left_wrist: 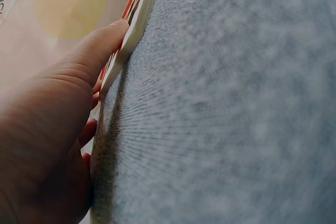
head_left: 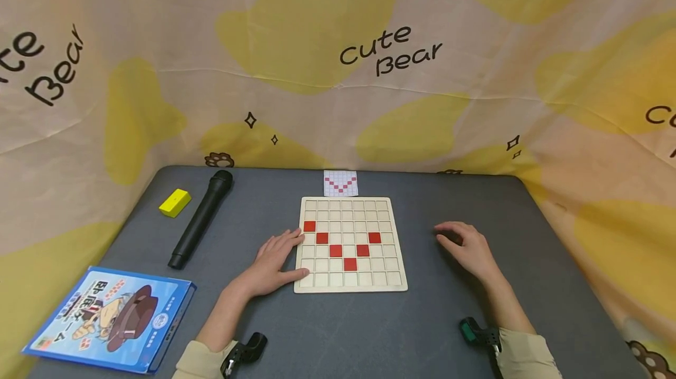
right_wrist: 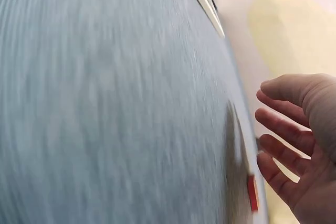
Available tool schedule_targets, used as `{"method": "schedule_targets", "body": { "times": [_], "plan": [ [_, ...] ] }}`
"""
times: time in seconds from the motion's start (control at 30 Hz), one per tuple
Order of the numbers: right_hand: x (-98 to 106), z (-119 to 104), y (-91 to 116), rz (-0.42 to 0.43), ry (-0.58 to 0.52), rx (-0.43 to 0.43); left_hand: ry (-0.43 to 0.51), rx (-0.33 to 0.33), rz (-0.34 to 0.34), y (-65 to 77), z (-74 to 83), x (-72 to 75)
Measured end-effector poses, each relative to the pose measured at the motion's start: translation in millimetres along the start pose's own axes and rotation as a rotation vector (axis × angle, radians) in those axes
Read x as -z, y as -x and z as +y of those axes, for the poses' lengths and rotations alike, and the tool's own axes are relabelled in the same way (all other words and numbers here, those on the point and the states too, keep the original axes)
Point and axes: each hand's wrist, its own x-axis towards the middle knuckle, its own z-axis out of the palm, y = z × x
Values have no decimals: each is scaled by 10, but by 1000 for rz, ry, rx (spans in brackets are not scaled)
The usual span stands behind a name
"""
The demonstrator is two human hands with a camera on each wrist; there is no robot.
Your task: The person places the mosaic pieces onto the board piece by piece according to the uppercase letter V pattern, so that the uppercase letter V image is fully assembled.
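Note:
A cream grid board (head_left: pixel 319 285) lies on the grey table, with several red squares (head_left: pixel 350 264) in its cells. At the board's left edge rests my left hand (head_left: pixel 274 263), its thumb and fingertips on the rim with the fingers fairly straight. The left wrist view shows the thumb (left_wrist: pixel 100 45) against that edge. To the right of the board, my right hand (head_left: pixel 467 250) is over the table with loosely bent fingers and holds nothing. In the right wrist view a small red piece (right_wrist: pixel 253 193) lies on the table below this hand; the head view hides it.
Behind the board lies a small card (head_left: pixel 340 183) printed with a red V pattern. A black microphone (head_left: pixel 202 220) and a yellow block (head_left: pixel 175 203) are at the back left. Nearer on the left lies a blue picture box (head_left: pixel 111 317). A patterned cloth (head_left: pixel 296 27) hangs behind the table.

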Motion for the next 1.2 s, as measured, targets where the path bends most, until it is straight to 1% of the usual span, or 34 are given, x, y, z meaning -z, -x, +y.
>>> {"method": "schedule_targets", "body": {
  "times": [0.17, 0.37, 0.43, 0.53, 0.63, 0.73, 1.0, 1.2],
  "plan": [
    [141, 140, 98, 5, 25, -30, 0, 0, -1, -4, -13, -10],
    [298, 256, 210, 4, 32, -68, 1, 2, -2, -8, -18, -15],
    [338, 291, 231, -2, 38, -68, 0, 3, -3, -7, -18, -15],
    [371, 347, 251, -19, 61, -46, 1, 2, -3, -4, -18, -14],
    [379, 397, 261, -29, 86, -17, 1, -1, -1, -1, -18, -12],
    [375, 419, 263, -29, 84, -7, -2, -2, 0, -1, -16, -10],
    [316, 382, 262, -14, 84, -49, -1, -1, -4, 0, -6, -5],
    [228, 294, 197, -8, 63, -52, 1, -4, -2, 2, -9, -1]
  ]
}}
